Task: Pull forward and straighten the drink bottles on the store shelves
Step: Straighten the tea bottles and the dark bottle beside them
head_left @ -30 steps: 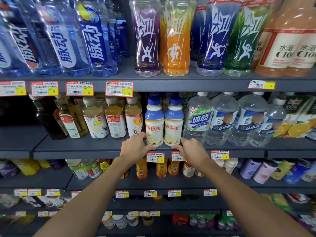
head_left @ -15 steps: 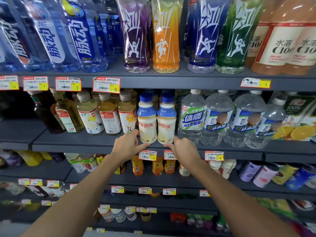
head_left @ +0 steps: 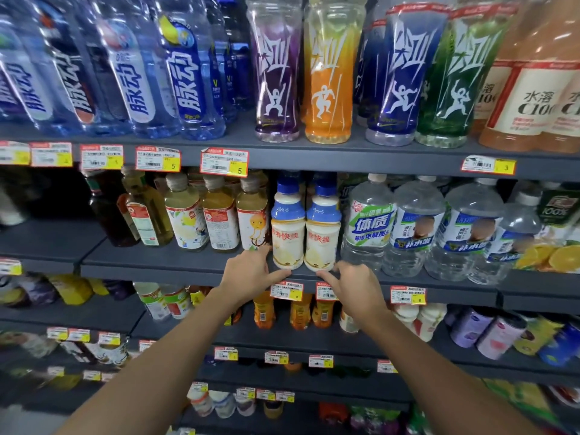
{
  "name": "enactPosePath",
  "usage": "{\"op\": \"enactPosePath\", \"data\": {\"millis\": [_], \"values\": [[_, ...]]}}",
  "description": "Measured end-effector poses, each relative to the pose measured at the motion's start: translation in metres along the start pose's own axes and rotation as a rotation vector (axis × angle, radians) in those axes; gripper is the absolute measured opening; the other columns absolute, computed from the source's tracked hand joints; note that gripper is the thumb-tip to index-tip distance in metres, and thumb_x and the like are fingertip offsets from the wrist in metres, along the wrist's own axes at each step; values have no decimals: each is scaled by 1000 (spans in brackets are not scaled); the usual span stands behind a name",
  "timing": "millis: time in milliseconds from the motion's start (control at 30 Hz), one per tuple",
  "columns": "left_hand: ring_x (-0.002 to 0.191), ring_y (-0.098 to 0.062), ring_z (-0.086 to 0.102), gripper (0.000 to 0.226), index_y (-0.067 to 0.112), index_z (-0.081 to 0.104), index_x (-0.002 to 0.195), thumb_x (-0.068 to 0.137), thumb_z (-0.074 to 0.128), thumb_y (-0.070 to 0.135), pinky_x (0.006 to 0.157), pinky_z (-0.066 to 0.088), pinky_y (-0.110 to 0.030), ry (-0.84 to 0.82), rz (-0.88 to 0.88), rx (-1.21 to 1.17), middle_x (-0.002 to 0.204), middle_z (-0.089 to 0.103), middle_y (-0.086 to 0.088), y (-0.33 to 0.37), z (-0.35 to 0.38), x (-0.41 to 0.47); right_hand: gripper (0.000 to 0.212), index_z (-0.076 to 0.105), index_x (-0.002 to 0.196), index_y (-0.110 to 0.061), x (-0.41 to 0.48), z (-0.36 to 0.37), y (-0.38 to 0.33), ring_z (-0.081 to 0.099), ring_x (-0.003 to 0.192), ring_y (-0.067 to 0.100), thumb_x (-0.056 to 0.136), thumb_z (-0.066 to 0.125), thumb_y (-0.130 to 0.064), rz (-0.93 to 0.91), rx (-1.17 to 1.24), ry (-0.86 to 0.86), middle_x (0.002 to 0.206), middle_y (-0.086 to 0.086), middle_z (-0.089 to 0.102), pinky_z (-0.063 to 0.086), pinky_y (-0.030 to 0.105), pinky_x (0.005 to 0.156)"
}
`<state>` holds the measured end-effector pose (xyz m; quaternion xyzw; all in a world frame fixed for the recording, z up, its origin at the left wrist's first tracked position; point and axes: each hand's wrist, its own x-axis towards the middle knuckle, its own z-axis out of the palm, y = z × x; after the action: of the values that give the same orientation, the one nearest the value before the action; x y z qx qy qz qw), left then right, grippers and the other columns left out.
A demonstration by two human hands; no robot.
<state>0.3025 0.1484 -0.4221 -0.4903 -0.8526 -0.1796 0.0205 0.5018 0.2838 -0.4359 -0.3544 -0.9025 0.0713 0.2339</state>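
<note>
1. Left hand: I log it at the front lip of the middle shelf. The thumb lies along the front of a bottle's base and the forefinger rises against that bottle's left side, so the hand pinches the base.
2. Right hand: mirrored on the other side. The thumb points inward along the front of the neighbouring bottle's base and the fingers curl round its right side, gripping low down.
3. Left white bottle: blue cap, blue and cream label, upright at the shelf's front edge, held by the left hand.
4. Right white bottle: same make, upright, touching its twin, held by the right hand. I read both labels as facing forward.
5. Price tags: red and yellow, clipped to the shelf edge just below the pair, partly covered by the hands.
6. Left neighbours: yellow drink bottles, upright in a row. The nearest one stands just beside the left white bottle.
7. Right neighbours: clear bottles with green and blue labels, upright, near the front edge.
8. Shelf above: tall purple bottle and tall orange bottle side by side, with blue-labelled bottles to their left.
9. Shelf below: small orange bottles under the hands. My feed blurs their detail.
</note>
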Motion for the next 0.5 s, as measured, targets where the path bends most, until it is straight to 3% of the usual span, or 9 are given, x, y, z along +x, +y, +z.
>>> {"op": "enactPosePath", "data": {"millis": [67, 167, 300, 400, 500], "values": [[76, -4, 63, 63, 29, 57, 129, 85, 54, 74, 67, 52, -32, 72, -27, -70, 68, 65, 14, -9, -5, -2, 41, 58, 70, -21, -6, 0, -6, 59, 54, 18, 89, 65, -58, -26, -1, 84, 52, -7, 50, 40, 27, 51], [68, 0, 60, 42, 33, 65, 109, 89, 53, 68, 61, 47, -27, 187, -74, -177, 62, 63, 14, -32, -16, -3, 45, 53, 60, -20, -12, 6, -37, 55, 44, 19, 87, 70, -52, -43, -4, 145, 45, -11, 39, 40, 27, 47], [72, -6, 62, 32, 33, 61, 92, 91, 52, 64, 61, 47, -29, 325, -122, -247, 62, 56, 17, -73, -27, -4, 39, 61, 62, -18, -6, 26, -96, 60, 49, 20, 88, 71, -45, -66, 36, 205, 48, -4, 56, 48, 30, 49], [70, -10, 64, 34, 35, 58, 93, 90, 47, 67, 59, 43, -29, 399, -150, -232, 62, 56, 17, -100, -27, -4, 34, 69, 83, -16, 3, 41, -137, 65, 57, 20, 92, 65, -48, -36, 76, 224, 57, -2, 64, 49, 30, 53], [74, -16, 69, 44, 31, 67, 104, 90, 47, 68, 60, 41, -29, 425, -186, -143, 69, 68, 10, -115, -21, -3, 49, 61, 118, -15, 13, 55, -167, 69, 73, 23, 93, 55, -57, 145, 101, 188, 71, 1, 68, 51, 34, 62]]}}
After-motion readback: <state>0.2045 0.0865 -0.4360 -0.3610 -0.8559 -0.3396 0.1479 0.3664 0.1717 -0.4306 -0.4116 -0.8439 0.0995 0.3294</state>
